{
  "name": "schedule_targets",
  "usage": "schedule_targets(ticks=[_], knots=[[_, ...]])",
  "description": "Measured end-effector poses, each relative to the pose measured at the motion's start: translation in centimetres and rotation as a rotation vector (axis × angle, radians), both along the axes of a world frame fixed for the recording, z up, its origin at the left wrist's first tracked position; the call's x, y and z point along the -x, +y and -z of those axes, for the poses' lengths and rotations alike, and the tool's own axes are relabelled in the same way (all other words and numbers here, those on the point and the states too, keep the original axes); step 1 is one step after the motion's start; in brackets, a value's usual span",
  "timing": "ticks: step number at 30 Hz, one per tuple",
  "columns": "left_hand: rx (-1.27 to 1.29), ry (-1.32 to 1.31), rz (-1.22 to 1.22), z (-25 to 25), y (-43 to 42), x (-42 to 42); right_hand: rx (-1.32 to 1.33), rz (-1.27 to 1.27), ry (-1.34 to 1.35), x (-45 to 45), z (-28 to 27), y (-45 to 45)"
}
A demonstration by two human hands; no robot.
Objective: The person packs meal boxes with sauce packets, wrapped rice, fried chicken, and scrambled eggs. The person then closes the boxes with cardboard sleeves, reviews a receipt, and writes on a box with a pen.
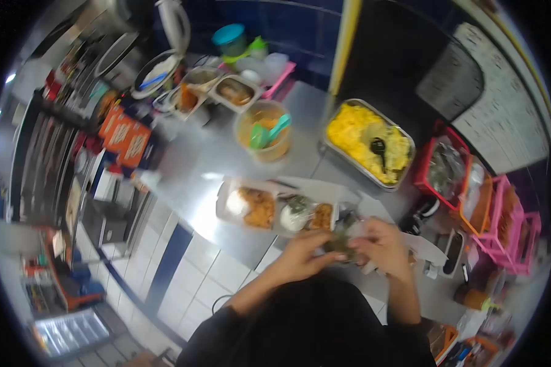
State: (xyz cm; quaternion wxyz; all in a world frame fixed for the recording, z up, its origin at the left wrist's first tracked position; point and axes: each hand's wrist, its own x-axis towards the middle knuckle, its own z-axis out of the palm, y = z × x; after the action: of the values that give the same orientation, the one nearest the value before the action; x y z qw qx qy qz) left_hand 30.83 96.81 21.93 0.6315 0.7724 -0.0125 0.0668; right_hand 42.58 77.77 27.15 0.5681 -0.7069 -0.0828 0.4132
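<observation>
Close to my body, at the counter's near edge, my left hand [301, 255] and my right hand [382, 248] come together around a small packet [341, 243] with dark green contents. Fingers of both hands pinch it from either side. Just beyond and to the left stand open food boxes: one box [251, 207] holds white rice and orange-brown food, and another [306, 214] holds rice, a small clear bag of greens and brown pieces. White box flaps spread behind and right of my right hand.
A metal tray of yellow food [370, 144] with a black spoon lies ahead. Left of it are a tub with green utensils [264, 131] and a metal pan [234, 92]. Red [445, 165] and pink [502, 223] baskets line the right side.
</observation>
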Motion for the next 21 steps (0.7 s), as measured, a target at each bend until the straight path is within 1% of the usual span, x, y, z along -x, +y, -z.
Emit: schedule_targets(ticks=[1,3,6,7,8,9,10,11,12,13,15,16,17,19,21], knots=[[0.009,0.079,0.101,1.1,1.2,0.6,-0.024,-0.02,-0.011,0.1,1.0,0.3],[-0.073,0.188,-0.02,1.9,3.1,1.7,-0.061,-0.05,-0.035,-0.4,3.0,-0.8],[-0.264,0.152,-0.245,5.3,8.3,2.1,-0.054,0.254,-0.237,-4.1,1.1,-5.3],[-0.336,0.143,-0.343,6.6,10.2,2.2,0.06,0.351,-0.364,-6.1,0.6,-7.4],[-0.549,0.152,-0.485,8.0,12.1,2.3,0.173,0.434,-0.489,-8.5,0.2,-9.8],[-0.765,0.155,-0.633,8.7,13.5,2.2,0.328,0.512,-0.8,-11.0,1.2,-12.3],[-0.715,0.181,-0.705,7.8,14.2,2.4,0.497,0.587,-1.099,-11.7,-0.6,-12.2],[-0.666,0.204,-0.773,6.3,14.5,2.6,0.57,0.53,-1.167,-13.1,-0.7,-11.9],[-0.597,0.151,-0.841,5.1,14.0,2.4,0.647,0.468,-1.226,-14.5,-0.6,-11.5],[-0.478,0.138,-0.876,4.3,13.3,2.1,0.725,0.404,-1.279,-15.8,-0.4,-11.2],[-0.249,0.105,-0.927,2.6,11.9,0.8,0.833,0.071,-1.036,-18.1,1.6,-6.9],[-0.187,0.027,-0.917,1.8,10.9,-0.9,0.955,-0.042,-0.944,-19.8,4.1,-4.6],[-0.18,-0.034,-0.846,1.1,10.3,-2.7,1.073,-0.16,-0.852,-21.3,7.0,-2.7],[-0.116,-0.034,-0.688,-1.3,9.0,-7.3,1.087,-0.191,-0.687,-23.6,10.9,0.1],[-0.128,-0.058,-0.534,-1.3,9.5,-12.5,0.983,-0.103,-0.741,-24.9,15.1,0.7]])
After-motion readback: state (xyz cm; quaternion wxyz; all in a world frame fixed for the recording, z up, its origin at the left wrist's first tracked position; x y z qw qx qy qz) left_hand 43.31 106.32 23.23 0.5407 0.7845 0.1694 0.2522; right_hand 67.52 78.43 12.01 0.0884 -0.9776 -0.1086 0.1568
